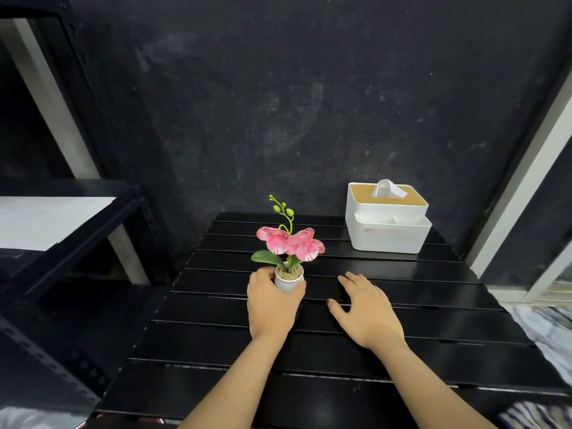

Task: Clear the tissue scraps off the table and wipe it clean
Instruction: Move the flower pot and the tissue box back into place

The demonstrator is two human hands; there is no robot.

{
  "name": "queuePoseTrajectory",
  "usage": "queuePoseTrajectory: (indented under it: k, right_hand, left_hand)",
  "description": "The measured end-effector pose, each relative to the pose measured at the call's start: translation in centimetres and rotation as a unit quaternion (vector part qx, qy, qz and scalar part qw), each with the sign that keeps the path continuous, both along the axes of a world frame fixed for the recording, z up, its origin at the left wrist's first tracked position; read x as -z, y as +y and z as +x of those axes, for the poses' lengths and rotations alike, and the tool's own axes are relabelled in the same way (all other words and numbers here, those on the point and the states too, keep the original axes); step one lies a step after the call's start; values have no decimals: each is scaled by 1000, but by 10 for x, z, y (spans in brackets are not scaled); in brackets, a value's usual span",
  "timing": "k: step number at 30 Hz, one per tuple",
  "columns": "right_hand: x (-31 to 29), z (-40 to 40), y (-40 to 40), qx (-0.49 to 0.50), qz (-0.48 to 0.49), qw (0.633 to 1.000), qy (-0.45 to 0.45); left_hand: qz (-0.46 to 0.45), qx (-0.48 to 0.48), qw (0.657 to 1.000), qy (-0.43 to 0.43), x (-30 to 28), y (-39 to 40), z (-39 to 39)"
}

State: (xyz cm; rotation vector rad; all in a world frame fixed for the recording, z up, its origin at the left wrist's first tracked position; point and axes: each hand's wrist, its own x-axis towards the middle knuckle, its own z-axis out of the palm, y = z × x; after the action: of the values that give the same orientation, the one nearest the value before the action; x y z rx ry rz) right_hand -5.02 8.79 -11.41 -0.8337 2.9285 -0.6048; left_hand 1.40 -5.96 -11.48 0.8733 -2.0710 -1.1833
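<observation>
One table [402, 329], one flowerpot [289, 281], two hands

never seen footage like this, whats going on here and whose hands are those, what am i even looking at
This is one picture from a camera worn on a person's head, looking forward and down, so the two arms are the wearer's own. There is no machine. They stand at a black slatted table. The left hand grips a small white pot holding a pink orchid. The right hand rests flat on the table with its fingers spread, holding nothing. At the far right corner sits a white tissue box with a tissue sticking up. No tissue scraps show on the table.
</observation>
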Motion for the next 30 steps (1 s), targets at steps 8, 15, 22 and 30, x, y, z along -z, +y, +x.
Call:
queuePoseTrajectory:
  k: [8, 15, 22, 30]
  right_hand:
    - [-4, -3, 2, -8, 1, 1000, -16]
    - [-19, 4, 23, -22, -35, 996, -80]
    - [-50, 10, 73, 34, -69, 992, -100]
    - [-75, -16, 115, 80, -99, 986, -109]
  left_hand:
    - [28, 40, 998, -29, -4, -3, 13]
    - [-7, 121, 990, -74, -9, 3, 55]
    - [-74, 233, 963, -108, -25, 31, 69]
    - [-31, 290, 952, -89, -49, 70, 14]
